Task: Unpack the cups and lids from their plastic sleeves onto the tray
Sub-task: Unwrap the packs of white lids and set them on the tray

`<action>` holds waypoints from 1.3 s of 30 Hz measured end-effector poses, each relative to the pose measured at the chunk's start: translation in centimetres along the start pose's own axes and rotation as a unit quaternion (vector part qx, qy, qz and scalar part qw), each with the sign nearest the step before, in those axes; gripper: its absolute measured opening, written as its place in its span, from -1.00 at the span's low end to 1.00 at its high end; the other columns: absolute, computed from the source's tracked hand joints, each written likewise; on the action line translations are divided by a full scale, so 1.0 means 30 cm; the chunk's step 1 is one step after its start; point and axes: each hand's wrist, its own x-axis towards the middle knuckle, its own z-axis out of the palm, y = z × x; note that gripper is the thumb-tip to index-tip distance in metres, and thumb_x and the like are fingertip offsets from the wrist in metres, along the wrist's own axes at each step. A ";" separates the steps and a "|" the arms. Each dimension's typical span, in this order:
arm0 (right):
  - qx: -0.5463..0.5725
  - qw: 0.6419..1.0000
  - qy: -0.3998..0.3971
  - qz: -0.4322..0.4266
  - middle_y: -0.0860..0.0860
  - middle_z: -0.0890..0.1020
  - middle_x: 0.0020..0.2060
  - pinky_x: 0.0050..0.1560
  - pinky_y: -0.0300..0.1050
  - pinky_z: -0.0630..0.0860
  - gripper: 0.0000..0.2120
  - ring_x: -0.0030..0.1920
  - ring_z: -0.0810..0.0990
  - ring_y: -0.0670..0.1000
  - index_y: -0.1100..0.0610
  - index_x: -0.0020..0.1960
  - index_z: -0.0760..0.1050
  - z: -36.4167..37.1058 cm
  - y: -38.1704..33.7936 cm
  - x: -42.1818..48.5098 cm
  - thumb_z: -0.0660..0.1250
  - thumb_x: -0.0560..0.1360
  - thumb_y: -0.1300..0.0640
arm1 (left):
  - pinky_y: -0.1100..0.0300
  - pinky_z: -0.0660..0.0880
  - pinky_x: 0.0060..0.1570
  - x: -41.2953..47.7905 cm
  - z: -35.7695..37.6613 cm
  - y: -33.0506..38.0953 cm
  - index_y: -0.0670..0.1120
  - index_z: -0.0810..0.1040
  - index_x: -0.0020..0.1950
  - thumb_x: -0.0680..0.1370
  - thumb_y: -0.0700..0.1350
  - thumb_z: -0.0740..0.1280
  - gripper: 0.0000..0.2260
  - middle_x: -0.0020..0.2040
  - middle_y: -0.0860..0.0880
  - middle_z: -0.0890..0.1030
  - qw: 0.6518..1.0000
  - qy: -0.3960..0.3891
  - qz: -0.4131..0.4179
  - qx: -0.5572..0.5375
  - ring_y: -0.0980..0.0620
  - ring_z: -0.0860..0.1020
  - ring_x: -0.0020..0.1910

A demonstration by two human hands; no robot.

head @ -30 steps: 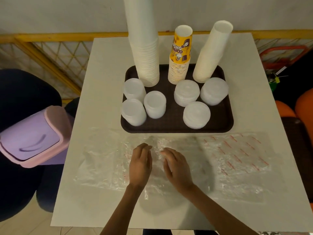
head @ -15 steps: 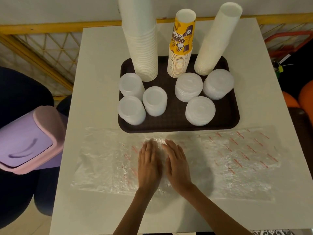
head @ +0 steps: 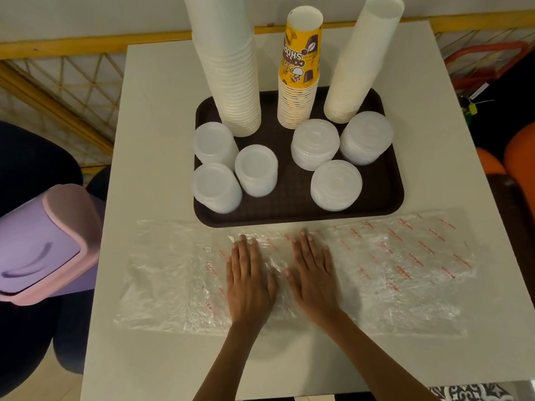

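Head view: we see the left hand (head: 250,280) and the right hand (head: 314,280) lying palm-down just beside each other. Their fingers are straight and point toward the far edge of the table (head: 156,125). They grip nothing, and both press flat on the empty plastic sleeves (head: 405,270), near the middle of the plastic.

From the hands the sleeves spread out to both sides. Their long axis runs left to right, parallel to the table's near edge and square to the fingers. More plastic lies beyond the right hand, reaching close to the right edge, than beyond the left hand. If the coming move is a smoothing or a fold, we judge the right hand has the longer sweep. We cannot tell which end of the sleeves is the open one.

Just past the fingertips, the sleeves' far border meets the near rim of the brown tray (head: 292,219). On the tray, three tall cup stacks (head: 231,82) stand upright along the far side, with six lid stacks (head: 335,183) in front. We judge the unpacking done. A purple bin (head: 43,241) sits off the left edge.
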 end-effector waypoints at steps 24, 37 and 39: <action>-0.030 0.998 -0.048 0.017 0.13 0.08 0.53 0.43 0.30 -0.16 -0.40 0.52 0.01 0.18 -0.02 0.54 0.06 -0.071 0.207 0.005 -0.16 0.57 -0.26 | -0.08 -0.02 0.47 0.004 0.000 -0.015 -0.04 0.10 0.55 0.62 0.22 -0.15 -0.42 0.54 -0.23 0.11 0.997 -0.040 0.020 0.065 -0.21 0.10 0.51; -0.016 0.993 -0.113 0.021 0.24 0.37 0.40 0.38 0.33 0.11 -0.41 0.42 0.20 0.22 0.04 0.42 0.28 -0.195 0.276 0.001 -0.22 0.59 -0.23 | -0.31 0.27 0.28 0.035 -0.088 0.038 -0.06 0.32 0.41 0.43 0.28 0.13 -0.36 0.38 -0.27 0.38 0.995 -0.089 -0.038 0.019 -0.31 0.36 0.37; 0.004 0.994 -0.103 0.025 0.22 0.48 0.31 0.25 0.34 0.20 -0.39 0.38 0.30 0.21 0.04 0.28 0.48 -0.220 0.276 0.011 -0.23 0.60 -0.19 | -0.32 0.22 0.32 0.050 -0.106 0.052 -0.05 0.34 0.41 0.39 0.29 0.13 -0.32 0.38 -0.23 0.37 0.994 -0.100 -0.044 0.021 -0.28 0.31 0.40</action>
